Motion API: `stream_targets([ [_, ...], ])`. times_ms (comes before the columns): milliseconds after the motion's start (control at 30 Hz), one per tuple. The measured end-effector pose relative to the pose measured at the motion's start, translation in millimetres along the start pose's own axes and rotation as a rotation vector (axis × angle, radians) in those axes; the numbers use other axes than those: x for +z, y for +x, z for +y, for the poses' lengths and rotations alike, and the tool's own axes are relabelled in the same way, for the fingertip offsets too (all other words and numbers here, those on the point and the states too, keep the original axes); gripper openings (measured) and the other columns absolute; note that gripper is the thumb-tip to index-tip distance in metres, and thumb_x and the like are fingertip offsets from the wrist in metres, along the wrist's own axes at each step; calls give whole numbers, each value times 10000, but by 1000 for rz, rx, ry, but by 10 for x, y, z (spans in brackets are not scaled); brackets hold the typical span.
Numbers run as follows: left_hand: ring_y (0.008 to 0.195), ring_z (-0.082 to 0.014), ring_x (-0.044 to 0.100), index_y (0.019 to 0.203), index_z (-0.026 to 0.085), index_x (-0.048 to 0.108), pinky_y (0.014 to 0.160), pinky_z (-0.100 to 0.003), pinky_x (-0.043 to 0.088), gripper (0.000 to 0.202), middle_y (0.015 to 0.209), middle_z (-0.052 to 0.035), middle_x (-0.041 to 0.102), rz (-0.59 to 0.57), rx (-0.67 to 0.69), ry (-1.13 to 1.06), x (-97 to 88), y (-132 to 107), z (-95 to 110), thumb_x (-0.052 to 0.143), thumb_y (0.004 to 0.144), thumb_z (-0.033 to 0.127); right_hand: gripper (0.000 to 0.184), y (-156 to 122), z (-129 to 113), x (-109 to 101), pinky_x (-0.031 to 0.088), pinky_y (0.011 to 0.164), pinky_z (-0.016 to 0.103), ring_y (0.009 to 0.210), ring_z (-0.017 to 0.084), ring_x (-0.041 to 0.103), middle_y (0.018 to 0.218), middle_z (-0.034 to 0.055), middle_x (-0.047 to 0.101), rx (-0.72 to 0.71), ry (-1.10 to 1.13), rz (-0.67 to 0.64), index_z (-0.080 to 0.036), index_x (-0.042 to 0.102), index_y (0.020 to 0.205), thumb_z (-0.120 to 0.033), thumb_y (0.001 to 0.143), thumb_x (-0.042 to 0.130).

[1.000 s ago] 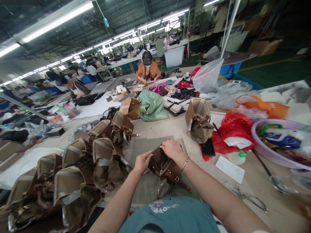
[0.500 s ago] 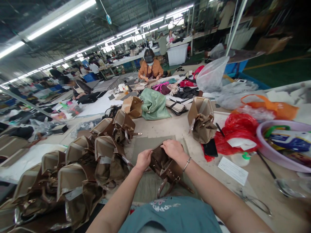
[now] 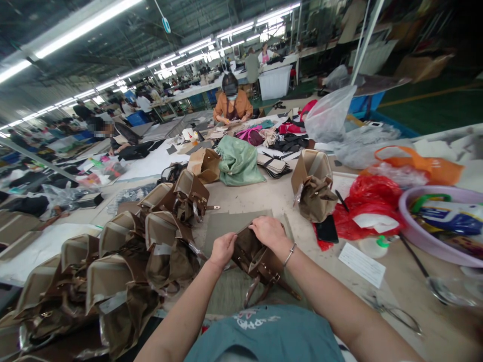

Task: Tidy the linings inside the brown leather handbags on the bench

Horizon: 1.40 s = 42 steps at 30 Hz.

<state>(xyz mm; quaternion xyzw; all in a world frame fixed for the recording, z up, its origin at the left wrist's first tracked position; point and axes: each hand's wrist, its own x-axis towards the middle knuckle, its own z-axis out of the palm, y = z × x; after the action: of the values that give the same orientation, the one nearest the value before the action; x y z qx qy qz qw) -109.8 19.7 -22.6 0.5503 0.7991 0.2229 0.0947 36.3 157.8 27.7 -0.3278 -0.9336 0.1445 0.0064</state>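
A brown handbag (image 3: 260,264) lies in front of me on a grey-green mat (image 3: 222,223), its top edge away from me and its straps towards my body. My left hand (image 3: 224,250) pinches the bag's edge at the left corner, fingers closed. Over the far edge on the right, my right hand (image 3: 268,231) grips the bag between thumb and fingers. The dark lining shows between the hands. Small metal fittings show on the near side. My fingertips inside the bag are partly hidden.
Several unfinished brown bags (image 3: 113,281) crowd the left. Another brown bag (image 3: 315,188) stands ahead right, near a black phone (image 3: 326,230), red plastic bag (image 3: 372,201) and lilac basin (image 3: 409,221). A green cloth bundle (image 3: 239,161) lies ahead. A co-worker (image 3: 233,103) sits across the table.
Both hands keep the same hold on the handbag, which has hardly moved. The view has shifted very slightly. Across the table, the co-worker's head and hands have moved a little.
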Motion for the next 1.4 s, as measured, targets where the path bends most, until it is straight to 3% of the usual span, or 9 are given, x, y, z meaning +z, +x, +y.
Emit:
stream_targets([
  [367,721,-125,591,865,192,602,672,-208,428,316,762,-26,640,-35,24,53,-2,-11,12,313,902,316,371,6,-39,-43,423,764,277,897,191,581,962,92,649,30,-5,-33,-194,647,930,-415,876,354],
  [667,700,-131,583,879,193,591,662,-219,421,303,738,-30,628,-69,62,101,-33,6,19,308,900,302,318,19,9,32,428,706,289,833,196,592,903,69,657,24,29,41,-207,632,865,-411,861,387],
  [867,691,-126,581,842,197,575,650,-209,414,324,714,-21,611,-107,73,100,-61,-9,51,279,908,311,342,4,25,36,421,686,269,831,179,594,944,31,653,46,96,90,-263,502,1136,-394,821,477],
  [1067,696,-144,586,871,202,573,634,-217,404,320,739,-31,625,-197,103,122,-187,-3,115,287,904,341,240,28,47,-14,408,728,255,902,164,577,961,20,648,-12,77,10,-268,608,969,-384,847,437],
  [1200,766,-175,605,898,214,614,656,-225,411,293,810,-46,660,-259,85,135,-276,76,200,416,845,423,234,43,37,-40,409,713,255,885,165,580,947,23,651,-3,74,-4,-259,614,950,-388,838,454],
  [1300,816,-193,612,1007,232,606,688,-239,420,294,896,-53,672,-227,70,162,-253,191,288,484,809,413,244,45,30,-49,407,712,255,886,167,578,942,37,649,6,68,-10,-242,612,938,-385,847,437],
  [1400,756,-197,620,938,227,634,663,-250,421,253,826,-56,678,-202,44,237,-167,299,356,451,832,366,251,35,42,-54,405,713,257,883,168,577,939,43,647,14,60,-13,-237,609,931,-391,851,427],
])
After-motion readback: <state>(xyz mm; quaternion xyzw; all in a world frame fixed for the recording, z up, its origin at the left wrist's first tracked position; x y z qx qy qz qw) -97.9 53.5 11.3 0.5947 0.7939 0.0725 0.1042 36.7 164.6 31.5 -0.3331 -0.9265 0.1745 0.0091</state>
